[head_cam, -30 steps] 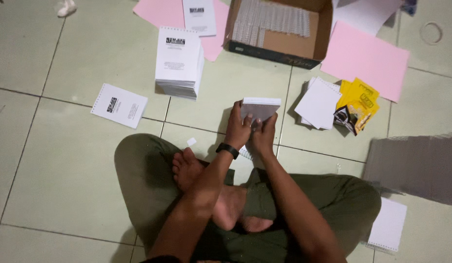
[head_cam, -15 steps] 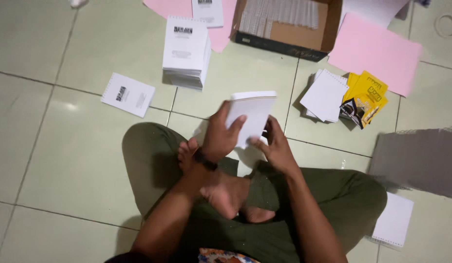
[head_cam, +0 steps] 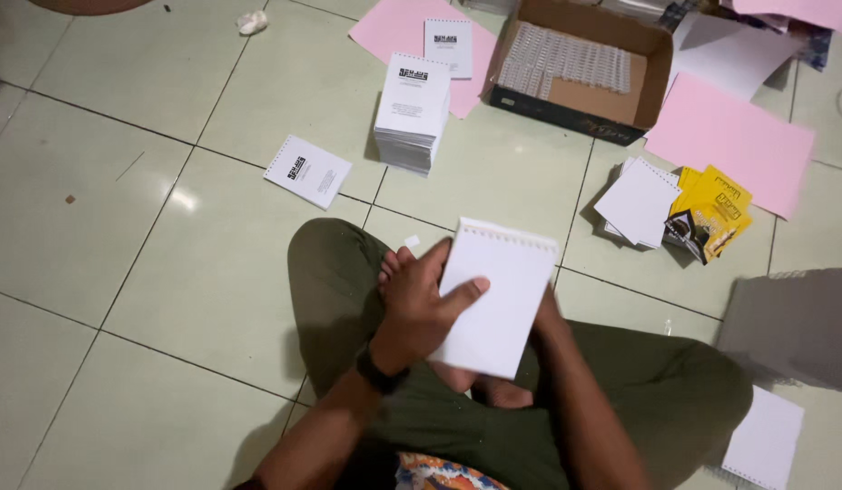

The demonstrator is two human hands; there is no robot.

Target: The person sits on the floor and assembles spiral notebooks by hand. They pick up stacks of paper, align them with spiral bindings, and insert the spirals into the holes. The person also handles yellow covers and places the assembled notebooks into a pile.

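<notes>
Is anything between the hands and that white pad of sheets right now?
Nothing visible. The left hand grips the white pad directly, thumb across its face. The right hand is hidden behind the pad, so its contact cannot be seen. The tall stack of booklets lies apart, farther out on the floor.

Pale green glossy floor tiles (head_cam: 148,272), dark grout

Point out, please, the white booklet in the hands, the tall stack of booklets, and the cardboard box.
white booklet (head_cam: 498,304), head view, middle of blank cover.
stack of booklets (head_cam: 412,100), head view, top cover.
cardboard box (head_cam: 652,77), head view, right wall.
</notes>
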